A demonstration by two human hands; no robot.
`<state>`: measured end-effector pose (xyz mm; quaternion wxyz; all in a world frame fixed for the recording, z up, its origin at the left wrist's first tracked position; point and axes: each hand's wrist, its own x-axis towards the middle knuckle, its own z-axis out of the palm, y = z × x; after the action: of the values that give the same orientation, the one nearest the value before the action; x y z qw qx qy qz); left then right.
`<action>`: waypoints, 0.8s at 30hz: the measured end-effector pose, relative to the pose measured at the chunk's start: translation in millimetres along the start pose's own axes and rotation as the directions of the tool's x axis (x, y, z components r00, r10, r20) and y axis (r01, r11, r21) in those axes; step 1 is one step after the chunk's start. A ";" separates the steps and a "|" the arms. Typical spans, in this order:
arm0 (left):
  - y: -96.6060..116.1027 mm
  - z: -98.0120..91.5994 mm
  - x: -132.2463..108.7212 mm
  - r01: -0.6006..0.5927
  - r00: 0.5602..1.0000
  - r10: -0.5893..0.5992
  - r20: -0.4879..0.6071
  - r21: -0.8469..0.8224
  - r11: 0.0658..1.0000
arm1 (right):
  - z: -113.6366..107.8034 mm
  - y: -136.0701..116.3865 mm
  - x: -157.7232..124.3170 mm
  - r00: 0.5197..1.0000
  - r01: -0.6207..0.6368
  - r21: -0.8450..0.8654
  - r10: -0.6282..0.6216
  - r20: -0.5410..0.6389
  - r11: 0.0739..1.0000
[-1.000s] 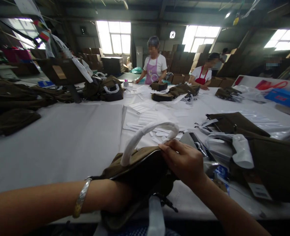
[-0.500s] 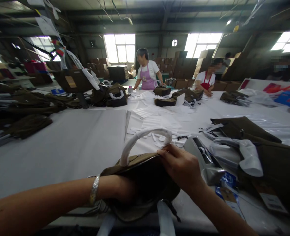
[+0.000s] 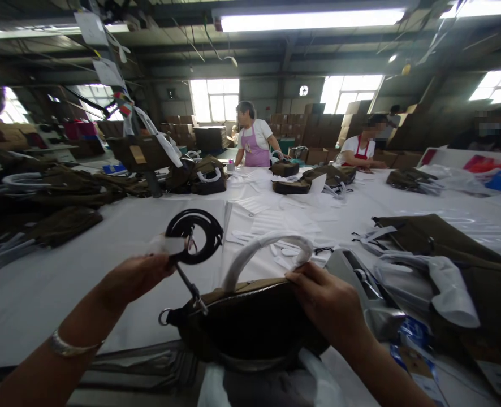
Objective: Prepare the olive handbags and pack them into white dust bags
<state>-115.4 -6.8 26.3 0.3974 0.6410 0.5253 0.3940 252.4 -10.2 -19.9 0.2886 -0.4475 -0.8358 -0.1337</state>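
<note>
An olive-brown handbag (image 3: 250, 325) with an open zipper sits at the near edge of the white table (image 3: 119, 249). Its handle (image 3: 267, 251) is wrapped in white paper. My right hand (image 3: 324, 305) grips the bag's top edge at the handle's base. My left hand (image 3: 135, 277) is out of the bag and pinches a coiled black strap (image 3: 194, 234) with a white paper tag and a metal clip, held up above the bag's left end.
More olive bags lie at the right (image 3: 437, 240) and in piles at the left (image 3: 59, 223). White paper strips (image 3: 271, 217) litter the middle. A tape dispenser (image 3: 361, 282) sits by my right hand. Two aproned people (image 3: 254, 141) work at the far end.
My left hand came out of the bag's inside and rose, bringing the coiled black strap up with it. My right hand stayed on the bag's rim. The view tilted upward.
</note>
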 end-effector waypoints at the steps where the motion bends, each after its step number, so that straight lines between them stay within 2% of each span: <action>1: -11.5 1.4 7.2 0.019 0.998 -0.020 -0.068 -0.016 1.000 | 0.5 -0.5 -0.3 1.000 0.003 -0.006 -0.003 0.000 1.000; 3: -26.5 10.7 21.4 0.056 0.995 -0.061 -0.076 -0.064 0.996 | 1.7 -1.0 -0.1 1.000 0.005 -0.026 -0.005 0.009 1.000; 5: -28.9 23.0 28.8 0.095 0.993 -0.097 -0.060 -0.045 0.994 | 3.1 -0.7 0.8 1.000 -0.004 -0.054 0.006 0.028 0.999; 6: -25.6 28.5 28.1 0.092 0.993 -0.090 -0.081 0.016 0.996 | 3.7 -0.3 1.5 0.999 -0.009 -0.070 0.012 0.038 0.998; 7: -19.8 33.2 24.2 0.065 0.990 -0.051 -0.129 0.111 0.992 | 4.2 0.2 2.4 0.999 -0.012 -0.085 0.016 0.044 0.996; 9: -2.7 41.1 8.2 -0.045 0.968 0.125 -0.218 0.339 0.940 | 4.7 1.3 4.9 0.998 -0.011 -0.116 0.018 0.057 0.993; 10: 7.2 44.9 -2.3 -0.130 0.953 0.231 -0.195 0.426 0.896 | 4.6 1.8 6.5 0.998 -0.010 -0.133 0.019 0.068 0.991; 11: 17.2 48.9 -12.8 -0.220 0.949 0.298 -0.101 0.463 0.859 | 4.4 2.1 8.2 0.996 -0.008 -0.150 0.021 0.081 0.989; 12: 26.5 53.4 -22.3 -0.316 0.944 0.326 0.059 0.455 0.833 | 4.0 2.4 9.9 0.995 -0.007 -0.166 0.023 0.096 0.986; 13: 34.8 58.3 -29.7 -0.381 0.923 0.305 0.235 0.436 0.816 | 3.6 2.6 11.5 0.993 -0.005 -0.182 0.026 0.112 0.983; 15: 46.8 68.6 -36.5 -0.459 0.839 0.222 0.497 0.428 0.778 | 2.8 3.2 14.0 0.991 0.012 -0.202 0.016 0.135 0.979; 16: 50.2 73.6 -35.9 -0.480 0.801 0.173 0.574 0.442 0.757 | 2.5 3.6 14.7 0.990 0.025 -0.207 0.005 0.141 0.978; 18: 51.3 83.4 -29.6 -0.507 0.757 0.101 0.646 0.482 0.714 | 1.3 4.5 15.1 0.988 0.051 -0.216 -0.018 0.151 0.975; 20: 44.1 95.0 -21.5 -0.511 0.756 0.060 0.652 0.530 0.677 | -1.3 4.0 14.1 0.987 0.067 -0.230 -0.030 0.158 0.971; 22: 28.9 110.9 -16.2 -0.539 0.768 0.080 0.636 0.573 0.618 | -5.8 0.1 12.2 0.992 0.068 -0.232 -0.042 0.115 0.970; 24: 8.5 130.2 -15.2 -0.612 0.748 0.156 0.645 0.580 0.538 | -10.5 -8.6 10.8 0.993 0.117 -0.143 -0.112 0.040 0.983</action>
<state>5.7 -35.4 -15.9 0.1123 0.9298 0.3496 0.0254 244.4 -12.9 -4.7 0.2336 -0.4206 -0.8527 -0.2033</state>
